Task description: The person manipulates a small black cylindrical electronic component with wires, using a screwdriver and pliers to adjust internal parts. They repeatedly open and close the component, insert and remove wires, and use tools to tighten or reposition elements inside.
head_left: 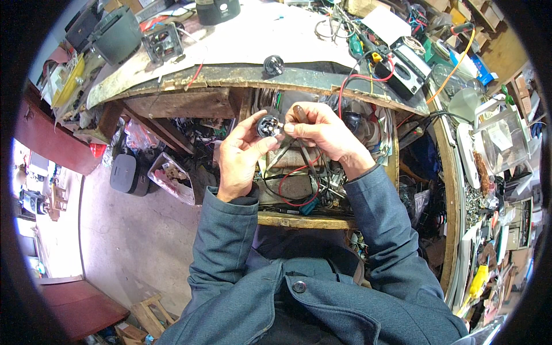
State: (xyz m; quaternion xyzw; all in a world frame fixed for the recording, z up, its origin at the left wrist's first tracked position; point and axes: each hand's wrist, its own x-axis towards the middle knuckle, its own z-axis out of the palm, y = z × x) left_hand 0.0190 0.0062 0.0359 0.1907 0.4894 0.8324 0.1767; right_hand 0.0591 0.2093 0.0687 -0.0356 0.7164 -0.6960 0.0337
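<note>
My left hand (238,158) holds a small round black part (268,125) with metal contacts between fingers and thumb. My right hand (315,133) grips a slim tool (300,115) with a brownish end, its fingertips at the right side of the black part; what exactly they pinch is too small to make out. Below both hands lie black and red wires (299,171) and metal tools in an open drawer (305,220) under the bench. A similar round black part (274,65) sits on the bench edge above my hands.
The paper-covered bench (230,46) holds a small device (162,44), dark housings (115,46) and a black meter box (402,77) with leads. A cluttered side surface (489,172) runs along the right. A bin (127,173) and a box (171,178) stand on the floor at left.
</note>
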